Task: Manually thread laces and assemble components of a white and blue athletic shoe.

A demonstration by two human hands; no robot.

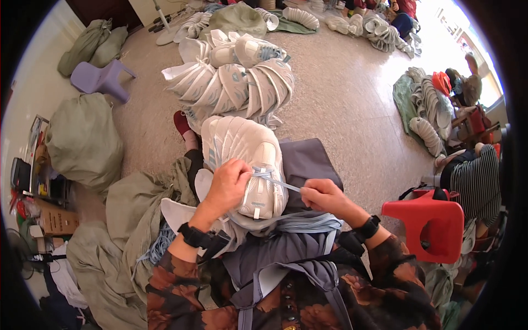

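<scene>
On my lap lies a stack of nested white shoe uppers [231, 135], the top shoe upper [264, 192] facing up with its tongue toward me. A pale blue shoelace [283, 184] runs through its eyelets. My left hand [230, 181] is closed in a pinch at the eyelets, on the lace where it leaves the upper. To the right, my right hand [324, 197] grips the lace and holds it taut. A bundle of blue laces [311, 223] rests on my lap, below my right hand. Another lace bundle [159, 245] hangs at my left side.
Ahead on the floor sits a large pile of shoe uppers [231, 85]. Green sacks [85, 143] and a purple stool [102, 80] stand at left. A red plastic chair [429, 220] is at right, near a person in a striped garment [476, 184]. More uppers [429, 110] lie beyond.
</scene>
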